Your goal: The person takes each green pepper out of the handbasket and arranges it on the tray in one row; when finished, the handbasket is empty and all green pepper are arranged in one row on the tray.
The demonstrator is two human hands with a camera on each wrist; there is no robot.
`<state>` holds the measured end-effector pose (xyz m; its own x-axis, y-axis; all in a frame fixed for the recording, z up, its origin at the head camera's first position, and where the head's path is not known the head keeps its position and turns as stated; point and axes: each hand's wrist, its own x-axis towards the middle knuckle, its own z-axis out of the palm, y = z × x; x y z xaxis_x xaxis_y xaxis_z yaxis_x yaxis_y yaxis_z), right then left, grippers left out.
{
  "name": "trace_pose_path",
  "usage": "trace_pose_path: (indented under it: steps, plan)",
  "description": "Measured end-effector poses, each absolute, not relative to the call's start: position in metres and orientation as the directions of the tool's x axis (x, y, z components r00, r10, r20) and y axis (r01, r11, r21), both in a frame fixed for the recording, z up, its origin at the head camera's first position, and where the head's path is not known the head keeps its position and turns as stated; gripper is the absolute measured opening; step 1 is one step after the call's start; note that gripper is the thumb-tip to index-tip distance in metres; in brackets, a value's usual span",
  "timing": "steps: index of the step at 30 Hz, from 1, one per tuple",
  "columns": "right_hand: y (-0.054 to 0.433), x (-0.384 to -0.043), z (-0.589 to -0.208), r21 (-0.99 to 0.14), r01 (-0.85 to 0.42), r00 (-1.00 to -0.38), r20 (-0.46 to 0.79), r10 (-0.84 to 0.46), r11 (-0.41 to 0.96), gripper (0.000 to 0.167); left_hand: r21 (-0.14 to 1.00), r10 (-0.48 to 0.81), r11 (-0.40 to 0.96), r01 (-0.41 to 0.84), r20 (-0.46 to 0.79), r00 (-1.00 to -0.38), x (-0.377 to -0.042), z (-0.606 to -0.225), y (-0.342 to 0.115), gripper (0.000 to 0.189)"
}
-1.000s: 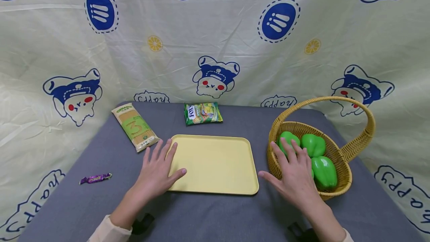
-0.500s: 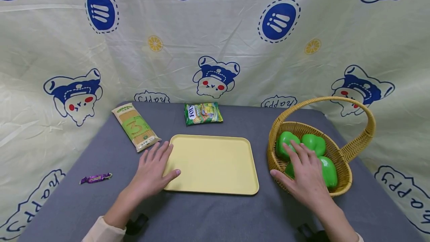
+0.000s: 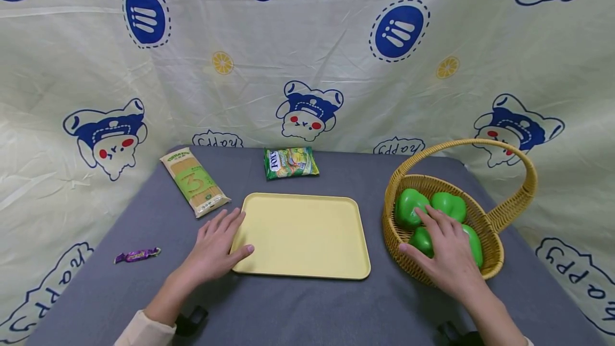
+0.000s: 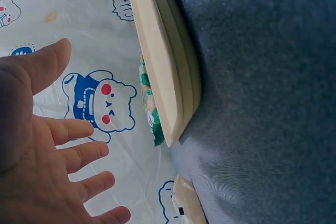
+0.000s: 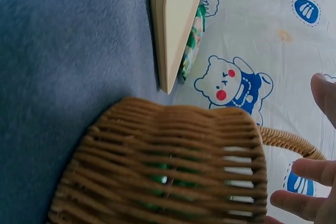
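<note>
My left hand (image 3: 213,247) hovers palm down over the left edge of a pale yellow tray (image 3: 307,236), fingers spread and holding nothing; in the left wrist view a gap shows between that hand (image 4: 47,150) and the tray (image 4: 163,51). Over a wicker basket (image 3: 391,231) on the right is my right hand (image 3: 449,252), its fingers extended and gripping nothing. Several green bell peppers (image 3: 409,208) lie in the basket; the hand partly hides some of them. The right wrist view shows the fingers (image 5: 310,174) apart from the basket's side (image 5: 173,156).
A packet of noodles (image 3: 194,181) lies behind the left hand. Beyond the tray is a green FOX'S candy bag (image 3: 290,163). A purple wrapped candy (image 3: 137,255) sits at the left on the grey cloth (image 3: 298,308). The basket's tall handle (image 3: 516,202) arches up at the right.
My left hand has drifted slightly left and toward me, off more of the tray. The right hand has shifted right over the basket, uncovering the left peppers. The objects have stayed put.
</note>
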<state>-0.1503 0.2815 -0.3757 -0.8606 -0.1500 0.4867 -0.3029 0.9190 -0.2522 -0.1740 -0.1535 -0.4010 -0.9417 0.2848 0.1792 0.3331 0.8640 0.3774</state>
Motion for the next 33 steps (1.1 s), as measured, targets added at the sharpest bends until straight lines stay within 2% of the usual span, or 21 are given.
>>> trace_pose_path:
  steps: [16, 26, 33]
  plan:
    - [0.302, -0.151, -0.373, -0.291, -0.29, -0.896, 0.417, -0.152, 0.912, 0.081, 0.466, 0.323, 0.819, 0.335, 0.109, -0.94, -0.18, -0.408, -0.167, 0.069]
    - [0.317, -0.152, -0.373, -0.268, -0.298, -0.904, 0.388, -0.18, 0.916, 0.079, 0.489, 0.362, 0.803, 0.342, 0.056, -0.931, -0.183, -0.412, -0.177, 0.071]
    - [0.325, -0.153, -0.374, -0.292, -0.321, -0.914, 0.343, -0.215, 0.901, 0.08, 0.496, 0.379, 0.799, 0.34, 0.024, -0.925, -0.184, -0.413, -0.183, 0.071]
